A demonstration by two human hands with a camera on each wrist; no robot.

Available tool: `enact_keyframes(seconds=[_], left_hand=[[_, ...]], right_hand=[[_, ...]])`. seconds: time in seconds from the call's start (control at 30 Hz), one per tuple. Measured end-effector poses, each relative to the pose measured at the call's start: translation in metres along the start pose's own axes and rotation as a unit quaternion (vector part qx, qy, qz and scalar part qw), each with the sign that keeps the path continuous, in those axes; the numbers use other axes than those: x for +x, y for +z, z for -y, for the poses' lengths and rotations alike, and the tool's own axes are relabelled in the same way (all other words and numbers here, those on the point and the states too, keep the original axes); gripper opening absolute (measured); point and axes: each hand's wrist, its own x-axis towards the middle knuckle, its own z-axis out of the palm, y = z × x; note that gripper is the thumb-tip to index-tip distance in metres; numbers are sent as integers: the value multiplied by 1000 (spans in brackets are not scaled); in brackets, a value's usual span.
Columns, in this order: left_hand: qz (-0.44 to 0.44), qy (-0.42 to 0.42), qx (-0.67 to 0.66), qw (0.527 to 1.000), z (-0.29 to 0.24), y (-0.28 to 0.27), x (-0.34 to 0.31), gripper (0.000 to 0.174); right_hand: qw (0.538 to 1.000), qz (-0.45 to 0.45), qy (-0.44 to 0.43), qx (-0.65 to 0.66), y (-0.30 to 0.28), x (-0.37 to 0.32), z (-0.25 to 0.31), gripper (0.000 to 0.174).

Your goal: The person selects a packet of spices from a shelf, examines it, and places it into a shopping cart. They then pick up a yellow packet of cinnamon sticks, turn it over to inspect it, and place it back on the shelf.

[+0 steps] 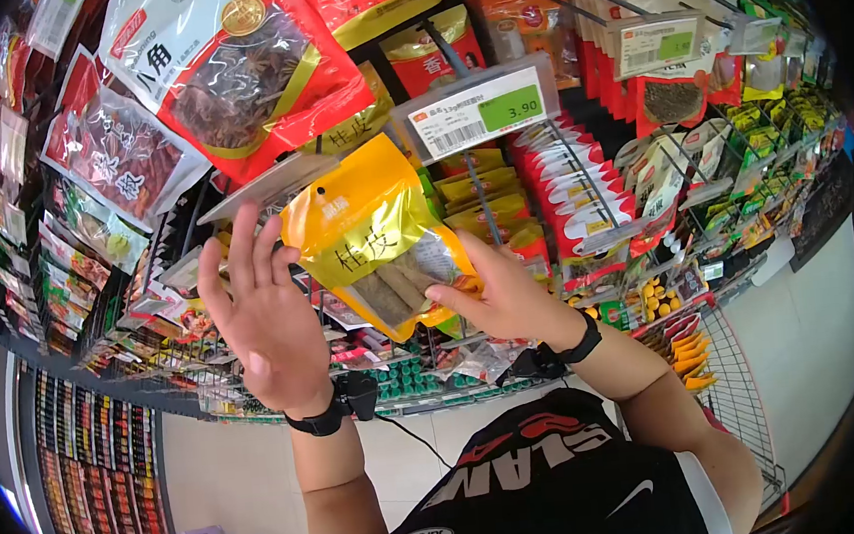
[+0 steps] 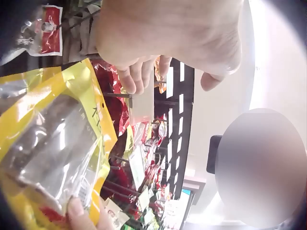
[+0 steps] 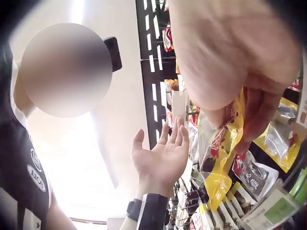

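Note:
A yellow packet of cinnamon bark with a clear window hangs tilted in front of the shelf in the head view. My right hand grips its lower right edge, thumb over the front. In the right wrist view the fingers curl around the packet's yellow edge. My left hand is raised at the packet's left side, palm up and fingers extended, with fingertips by the upper left corner. Seen from the left wrist, the left fingers overlap a pale price tag holder on a hook.
Large red star anise bags hang above. A price tag reading 3.90 juts out on a hook to the right. Rows of red and white packets hang beyond it. A wire cart stands at lower right.

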Motion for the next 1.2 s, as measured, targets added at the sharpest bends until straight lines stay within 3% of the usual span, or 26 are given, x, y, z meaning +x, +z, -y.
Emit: enact_keyframes(seconds=[0.3, 0.4, 0.53, 0.63, 0.87, 1.03, 1.17, 1.2], left_hand=[[28, 0, 13, 1000, 1, -8, -6, 93], [90, 27, -57, 994, -1, -18, -9, 95], [83, 0, -66, 994, -3, -25, -19, 100], [112, -12, -88, 990, -1, -31, -23, 98], [219, -49, -129, 966, 10, -49, -28, 98], [279, -108, -243, 923, 26, -49, -57, 71], [410, -136, -250, 866, 30, -64, -92, 51], [427, -143, -259, 855, 32, -69, -103, 47]], right_hand=[[999, 6, -4, 37, 9, 13, -8, 49], [1000, 1, -10, 18, 13, 16, -11, 51], [999, -9, 2, 30, 16, 14, -8, 51], [998, -39, -13, 44, 21, 14, -2, 50], [990, -112, 56, 61, 36, 6, 6, 46], [981, -168, 102, 0, 46, 14, 10, 48], [945, -310, -60, -81, 73, 39, 14, 56], [931, -329, -86, -135, 73, 41, 7, 49]])
